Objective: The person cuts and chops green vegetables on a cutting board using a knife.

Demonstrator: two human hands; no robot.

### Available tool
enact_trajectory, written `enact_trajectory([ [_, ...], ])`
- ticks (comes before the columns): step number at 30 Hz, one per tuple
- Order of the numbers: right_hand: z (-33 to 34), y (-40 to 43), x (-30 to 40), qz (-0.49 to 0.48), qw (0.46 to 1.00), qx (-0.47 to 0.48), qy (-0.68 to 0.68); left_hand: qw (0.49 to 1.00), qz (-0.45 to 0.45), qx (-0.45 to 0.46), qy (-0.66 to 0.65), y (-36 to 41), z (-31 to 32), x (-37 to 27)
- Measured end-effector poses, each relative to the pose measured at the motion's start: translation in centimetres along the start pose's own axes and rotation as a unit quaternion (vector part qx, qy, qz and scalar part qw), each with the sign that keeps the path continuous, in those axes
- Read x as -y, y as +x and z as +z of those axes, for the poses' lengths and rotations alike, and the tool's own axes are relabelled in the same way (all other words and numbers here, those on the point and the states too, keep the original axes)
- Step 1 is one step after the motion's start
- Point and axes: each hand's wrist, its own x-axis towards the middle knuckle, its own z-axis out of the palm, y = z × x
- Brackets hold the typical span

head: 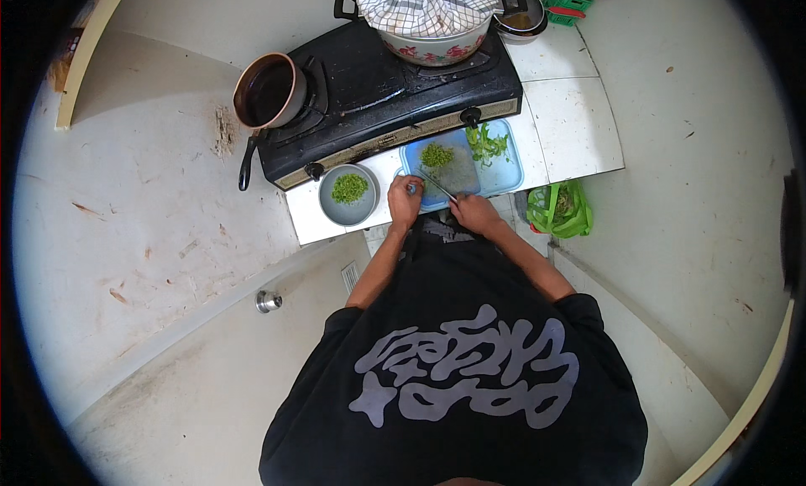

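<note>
My right hand (477,213) grips a knife (437,185), its blade slanting up and left over a blue cutting board (465,178). At the board's left edge, the fingers of my left hand (405,200) are curled close to the knife tip. Whether they pinch anything is too small to tell. A small heap of finely chopped green vegetable (436,155) lies on the board above the blade. Longer green pieces (486,144) rest on the right part of a light-blue plastic tray (515,164) beneath the board. Left of my left hand, a grey bowl (348,216) contains more chopped greens (349,188).
A black two-burner gas stove (371,89) stands just behind the board. It carries a saucepan (296,98) with dark contents and a floral pot (434,50) under a checked cloth (428,7). A green plastic bag (582,218) sits right, below the tiled counter (567,117); a green basket (560,4) stands behind.
</note>
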Motion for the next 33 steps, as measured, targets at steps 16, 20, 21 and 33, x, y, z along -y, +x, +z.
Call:
enact_trajectory([
  [16, 0.4, 1.1, 1.0, 0.0, 0.999, -0.011, -0.03, 1.0, 0.015, -0.009, -0.01, 0.0, -0.1, -0.5],
  [20, 0.4, 1.2, 1.2, -0.011, 0.999, -0.006, -0.031, 1.0, 0.006, -0.01, -0.006, 0.0, -0.2, -0.4],
  [21, 0.3, 0.8, 0.9, -0.01, 1.0, -0.002, -0.026, 1.0, -0.005, -0.007, -0.002, 0.0, -0.2, -0.3],
  [33, -0.2, -0.8, 0.2, -0.002, 1.0, -0.025, -0.011, 0.999, 0.043, -0.013, 0.031, -0.7, -0.4, -0.5],
])
